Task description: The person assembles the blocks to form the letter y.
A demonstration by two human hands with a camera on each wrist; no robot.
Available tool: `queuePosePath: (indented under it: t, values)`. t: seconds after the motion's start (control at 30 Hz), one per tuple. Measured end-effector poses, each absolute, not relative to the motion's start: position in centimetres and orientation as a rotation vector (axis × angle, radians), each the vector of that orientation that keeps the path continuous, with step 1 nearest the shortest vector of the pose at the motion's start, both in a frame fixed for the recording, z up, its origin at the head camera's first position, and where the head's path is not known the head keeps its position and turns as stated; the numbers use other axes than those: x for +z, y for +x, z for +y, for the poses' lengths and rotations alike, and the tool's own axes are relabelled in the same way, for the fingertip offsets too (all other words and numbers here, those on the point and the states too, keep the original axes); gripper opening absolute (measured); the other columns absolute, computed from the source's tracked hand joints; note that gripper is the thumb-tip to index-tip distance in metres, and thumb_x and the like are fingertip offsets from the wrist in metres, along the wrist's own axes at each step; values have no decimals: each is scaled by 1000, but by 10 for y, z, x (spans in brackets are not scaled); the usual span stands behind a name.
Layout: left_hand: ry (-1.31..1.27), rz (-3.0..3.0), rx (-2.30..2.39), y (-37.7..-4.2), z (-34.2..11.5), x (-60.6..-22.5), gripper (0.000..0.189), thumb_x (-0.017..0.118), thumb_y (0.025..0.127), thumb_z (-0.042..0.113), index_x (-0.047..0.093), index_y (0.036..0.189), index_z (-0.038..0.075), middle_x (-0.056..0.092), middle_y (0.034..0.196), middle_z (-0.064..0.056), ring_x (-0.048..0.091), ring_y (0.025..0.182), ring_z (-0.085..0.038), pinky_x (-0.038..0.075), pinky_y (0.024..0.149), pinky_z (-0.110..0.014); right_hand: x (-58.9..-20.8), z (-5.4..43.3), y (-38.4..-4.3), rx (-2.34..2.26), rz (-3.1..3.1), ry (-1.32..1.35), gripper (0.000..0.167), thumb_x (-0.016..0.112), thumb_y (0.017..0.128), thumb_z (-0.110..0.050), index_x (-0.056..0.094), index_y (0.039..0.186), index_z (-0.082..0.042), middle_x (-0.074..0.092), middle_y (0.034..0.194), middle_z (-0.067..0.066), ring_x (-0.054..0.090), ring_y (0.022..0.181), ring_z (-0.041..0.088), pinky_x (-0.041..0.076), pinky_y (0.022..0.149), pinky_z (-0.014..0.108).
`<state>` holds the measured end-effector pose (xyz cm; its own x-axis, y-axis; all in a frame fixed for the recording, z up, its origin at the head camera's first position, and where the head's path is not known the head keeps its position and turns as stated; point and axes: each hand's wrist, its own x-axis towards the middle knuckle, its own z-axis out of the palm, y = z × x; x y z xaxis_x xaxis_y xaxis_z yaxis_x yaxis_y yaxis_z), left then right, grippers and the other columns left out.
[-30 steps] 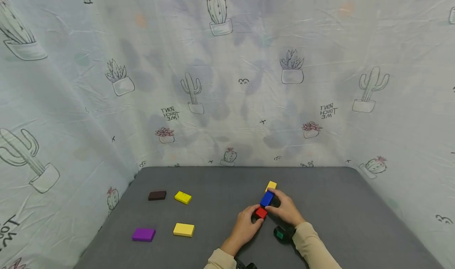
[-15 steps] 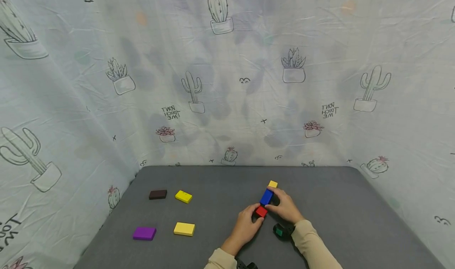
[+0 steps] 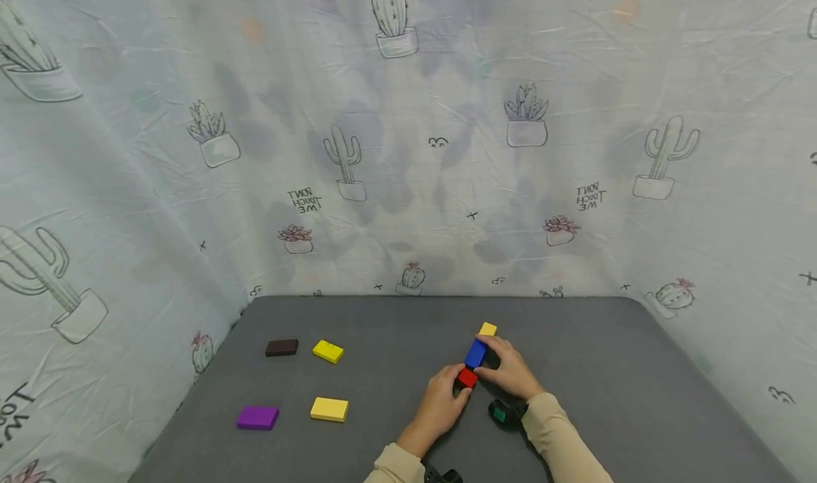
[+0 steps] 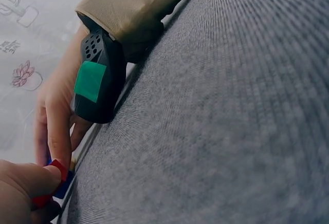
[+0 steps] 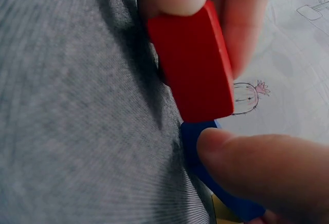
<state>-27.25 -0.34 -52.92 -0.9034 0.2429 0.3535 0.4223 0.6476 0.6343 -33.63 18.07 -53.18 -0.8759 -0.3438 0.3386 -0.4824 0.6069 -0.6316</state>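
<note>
My left hand (image 3: 440, 403) pinches a small red block (image 3: 468, 378) between thumb and fingers; the block's broad side shows in the right wrist view. Just beyond it my right hand (image 3: 510, 371) holds a blue block (image 3: 476, 353) between thumb and fingertips. The red block's end meets or nearly meets the near end of the blue block (image 5: 191, 141). At the blue block's far end is a yellow block (image 3: 488, 329), partly hidden by the right hand's fingers. In the left wrist view the thumb covers much of the red block (image 4: 42, 200).
To the left on the grey table (image 3: 383, 341) lie a dark brown block (image 3: 281, 347), a bright yellow block (image 3: 328, 352), a purple block (image 3: 258, 418) and a pale yellow block (image 3: 329, 409). A cactus-print curtain (image 3: 440, 206) stands behind the table. Black devices sit at both wrists.
The blue block has shifted very slightly left with the right hand. Both hands keep their hold, and the red block stays almost in place. The other blocks have not moved.
</note>
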Motion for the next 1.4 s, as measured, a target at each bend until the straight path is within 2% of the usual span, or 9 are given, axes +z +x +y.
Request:
queuePosePath:
  t: [1.07,1.4]
  values:
    - [-505,-2617,-1059,-284,1,-533,38,70,85,10,61,119,-4,59,117,-11,60,107,-26,51,92,-40,-534,183,-339,1151,-2618,726,60,72,83,-27,52,134,-4,52,134,17,45,124,41,38,98,63]
    - [-494,-2615,-1066,-286,3,-533,38,70,85,10,62,119,-4,60,116,-11,61,106,-25,51,92,-40,-535,183,-337,1165,-2607,663,61,69,85,-30,50,136,-4,48,137,22,45,125,44,38,97,64]
